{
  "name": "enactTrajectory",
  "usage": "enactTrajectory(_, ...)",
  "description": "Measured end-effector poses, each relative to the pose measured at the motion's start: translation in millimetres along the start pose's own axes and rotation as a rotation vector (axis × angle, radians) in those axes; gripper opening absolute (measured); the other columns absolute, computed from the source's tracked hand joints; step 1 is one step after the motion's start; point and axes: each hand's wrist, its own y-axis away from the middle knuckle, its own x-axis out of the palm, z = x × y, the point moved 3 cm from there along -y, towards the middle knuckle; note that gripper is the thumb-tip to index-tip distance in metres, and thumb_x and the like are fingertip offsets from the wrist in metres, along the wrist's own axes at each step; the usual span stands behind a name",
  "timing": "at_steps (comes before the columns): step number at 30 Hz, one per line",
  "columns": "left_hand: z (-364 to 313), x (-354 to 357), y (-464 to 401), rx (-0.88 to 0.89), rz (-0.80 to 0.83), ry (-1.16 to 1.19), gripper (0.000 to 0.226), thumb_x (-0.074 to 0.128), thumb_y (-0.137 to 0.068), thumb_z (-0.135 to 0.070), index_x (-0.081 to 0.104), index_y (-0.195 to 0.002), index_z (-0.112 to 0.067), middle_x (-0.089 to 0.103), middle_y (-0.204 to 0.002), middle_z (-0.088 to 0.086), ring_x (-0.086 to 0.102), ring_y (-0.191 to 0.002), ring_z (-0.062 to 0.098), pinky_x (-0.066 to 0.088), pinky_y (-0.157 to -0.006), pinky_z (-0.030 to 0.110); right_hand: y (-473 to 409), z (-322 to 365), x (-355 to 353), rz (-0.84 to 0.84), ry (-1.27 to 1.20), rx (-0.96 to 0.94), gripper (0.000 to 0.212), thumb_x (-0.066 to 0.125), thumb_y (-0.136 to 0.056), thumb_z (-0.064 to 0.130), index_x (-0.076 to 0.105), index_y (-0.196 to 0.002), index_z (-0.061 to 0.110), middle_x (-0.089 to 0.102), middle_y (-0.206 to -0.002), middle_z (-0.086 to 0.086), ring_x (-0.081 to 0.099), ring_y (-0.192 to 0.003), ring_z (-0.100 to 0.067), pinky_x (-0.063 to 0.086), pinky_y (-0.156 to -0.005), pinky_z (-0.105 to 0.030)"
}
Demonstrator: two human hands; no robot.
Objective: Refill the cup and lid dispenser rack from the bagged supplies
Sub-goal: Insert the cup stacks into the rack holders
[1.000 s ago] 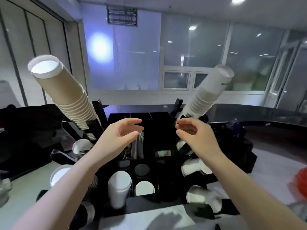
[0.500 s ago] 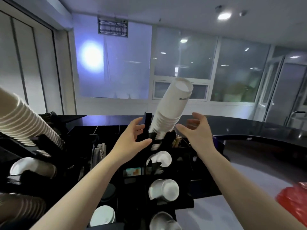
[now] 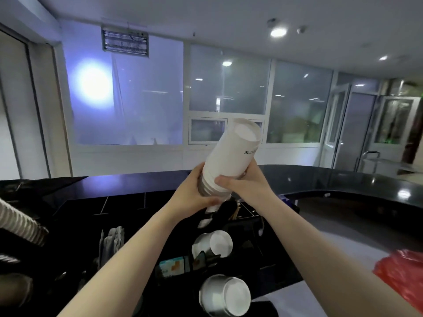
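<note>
Both hands are gripping a tilted stack of white cups (image 3: 231, 156) above the black dispenser rack (image 3: 137, 209).

The left hand (image 3: 194, 195) is wrapping the stack's lower end from seven o'clock, the right hand (image 3: 245, 184) is curling round it from four o'clock; the stack is leaning toward one o'clock, its base hiding behind the fingers, so I cannot tell whether it is seated in the rack. Two more cup stacks (image 3: 214, 244) are poking out of the rack's front toward six o'clock. A brown ribbed cup stack (image 3: 18, 225) is being cut off at nine o'clock, and a red bag (image 3: 402, 275) at four o'clock is blurring at the edge.
</note>
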Motion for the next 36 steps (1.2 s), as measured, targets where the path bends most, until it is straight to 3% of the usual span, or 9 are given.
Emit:
enactTrajectory(4, 5, 6, -4, 0.025, 0.007, -0.001, 0.093, 0.086, -0.062, -0.022, 0.029, -0.132, -0.045, 0.051, -0.122, -0.029, 0.050, -0.114, -0.012, 0.041, -0.087, 0.008, 0, -2, -4, -0.035, 0.000, 0.022, 0.090, 0.088, -0.048, 0.025, 0.045, -0.127, 0.018, 0.064, -0.118, 0.001, 0.061, -0.110, -0.016, 0.053, -0.092, -0.040)
enactTrajectory(7, 7, 10, -3, 0.038, -0.082, -0.014, 0.077, 0.085, -0.063, -0.025, 0.039, -0.118, -0.053, 0.057, -0.106, -0.039, 0.051, -0.100, -0.023, 0.039, -0.074, -0.001, 2, -2, -3, -0.082, 0.024, 0.038, 0.094, 0.087, -0.040, 0.034, 0.047, -0.124, 0.023, 0.064, -0.116, 0.005, 0.061, -0.108, -0.015, 0.055, -0.089, -0.045)
enactTrajectory(14, 12, 11, -5, 0.067, -0.111, -0.045, 0.069, 0.085, -0.065, -0.030, 0.041, -0.110, -0.060, 0.052, -0.101, -0.051, 0.049, -0.096, -0.027, 0.035, -0.073, -0.004, 1, -2, 1, -0.170, 0.032, 0.047, 0.089, 0.085, -0.037, 0.038, 0.053, -0.119, 0.027, 0.067, -0.111, 0.008, 0.065, -0.104, -0.016, 0.056, -0.083, -0.047)
enactTrajectory(18, 14, 10, -7, 0.059, -0.091, -0.057, 0.084, 0.082, -0.061, -0.034, 0.033, -0.126, -0.055, 0.051, -0.101, -0.050, 0.047, -0.095, -0.028, 0.038, -0.071, -0.002, 0, 9, -4, -0.166, -0.008, -0.008, 0.081, 0.085, -0.037, 0.036, 0.058, -0.113, 0.026, 0.071, -0.104, 0.010, 0.067, -0.096, -0.006, 0.055, -0.078, -0.032)
enactTrajectory(23, 16, 9, -7, 0.065, -0.088, -0.081, 0.087, 0.083, -0.060, -0.036, 0.036, -0.134, -0.043, 0.051, -0.104, -0.043, 0.046, -0.098, -0.027, 0.037, -0.073, 0.004, 1, 28, -17, -0.143, -0.038, -0.084, 0.075, 0.087, -0.045, 0.034, 0.058, -0.114, 0.024, 0.071, -0.106, 0.008, 0.067, -0.099, -0.010, 0.057, -0.083, -0.039)
enactTrajectory(26, 12, 9, -8, 0.048, -0.071, -0.095, 0.086, 0.084, -0.063, -0.033, 0.038, -0.136, -0.035, 0.054, -0.107, -0.032, 0.053, -0.100, -0.014, 0.038, -0.073, 0.007, 9, 34, -20, -0.101, 0.008, -0.113, 0.080, 0.087, -0.045, 0.035, 0.055, -0.117, 0.024, 0.070, -0.109, 0.009, 0.066, -0.102, -0.009, 0.055, -0.088, -0.040)
enactTrajectory(31, -3, 6, 6, 0.034, -0.032, -0.084, 0.106, 0.084, -0.067, -0.030, 0.017, -0.149, -0.035, 0.050, -0.133, -0.019, 0.048, -0.124, 0.007, 0.042, -0.099, 0.030, 29, 39, -26, -0.103, 0.006, -0.185, 0.085, 0.089, -0.051, 0.030, 0.052, -0.126, 0.015, 0.066, -0.117, 0.003, 0.062, -0.111, -0.013, 0.053, -0.092, -0.039)
enactTrajectory(33, -10, 3, 18, 0.046, -0.091, -0.088, 0.106, 0.082, -0.068, -0.037, 0.014, -0.150, -0.035, 0.039, -0.140, -0.027, 0.039, -0.127, -0.002, 0.037, -0.101, 0.025, 37, 44, -31, -0.099, -0.017, -0.251, 0.074, 0.089, -0.059, 0.018, 0.056, -0.124, 0.010, 0.068, -0.115, -0.001, 0.063, -0.110, -0.014, 0.054, -0.087, -0.030)
enactTrajectory(36, -22, 2, 41, 0.079, -0.195, -0.081, 0.102, 0.071, -0.065, -0.056, 0.016, -0.149, -0.039, 0.021, -0.128, -0.050, 0.025, -0.117, -0.030, 0.027, -0.089, 0.001, 54, 48, -35, -0.094, -0.031, -0.335, 0.064, 0.087, -0.064, 0.013, 0.058, -0.120, 0.005, 0.068, -0.113, -0.005, 0.063, -0.109, -0.016, 0.054, -0.083, -0.025)
